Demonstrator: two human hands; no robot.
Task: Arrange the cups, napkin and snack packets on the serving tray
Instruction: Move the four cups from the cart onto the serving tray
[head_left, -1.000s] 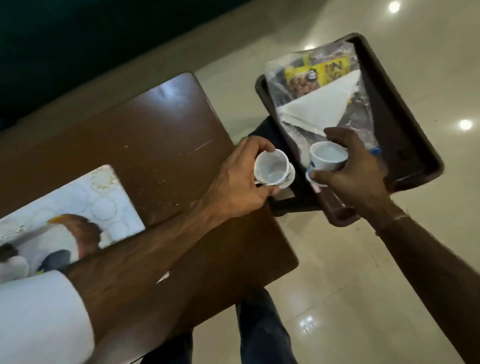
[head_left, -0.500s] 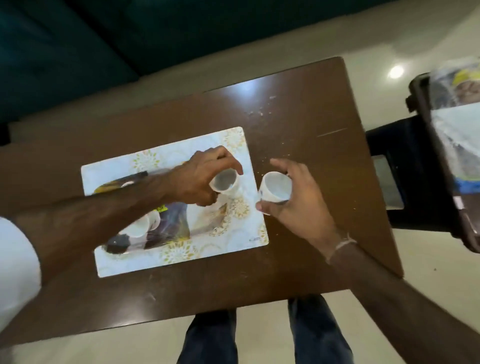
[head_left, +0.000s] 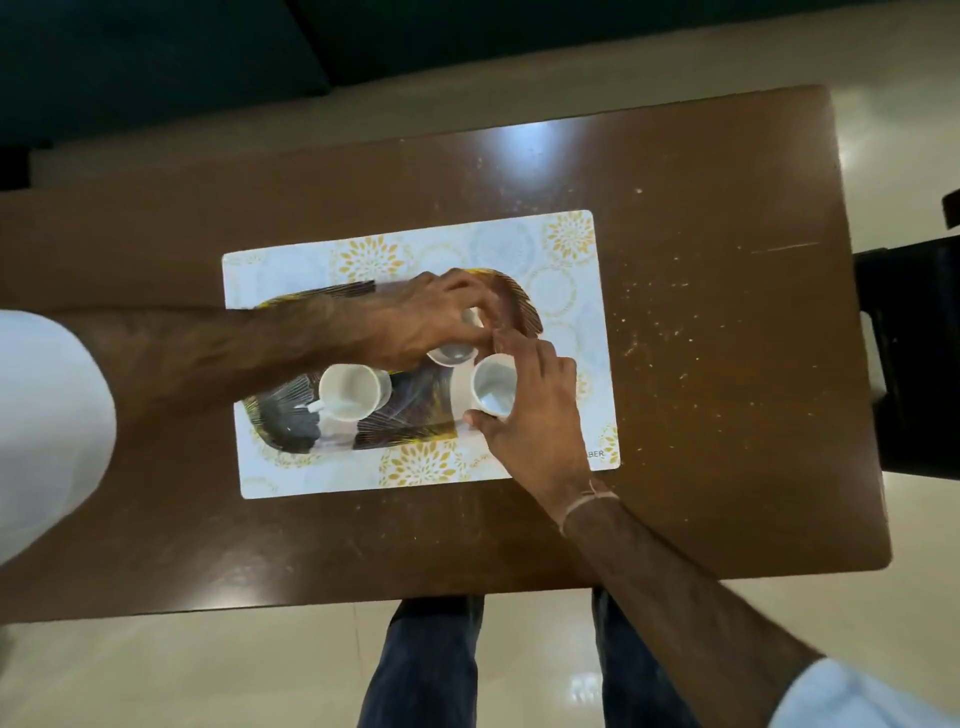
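A dark patterned serving tray (head_left: 415, 421) with yellow streaks lies on a white floral placemat (head_left: 561, 260) in the middle of the brown table. A white cup (head_left: 349, 391) stands upright on the tray's left part. My left hand (head_left: 421, 322) grips a second white cup (head_left: 453, 354) from above, over the tray's right half. My right hand (head_left: 535, 415) holds a third white cup (head_left: 492, 391) by its side at the tray's right end. The two held cups sit close together. No napkin or snack packets are in view.
The brown table (head_left: 701, 364) has crumbs scattered right of the placemat. A black chair (head_left: 909, 364) stands at the right edge of the frame. My legs (head_left: 431, 665) in dark trousers show below the table's near edge, over pale floor tiles.
Both hands carried a cup each from the brown tray on the chair at the right over to the patterned tray on the placemat. The view has swung left with them.
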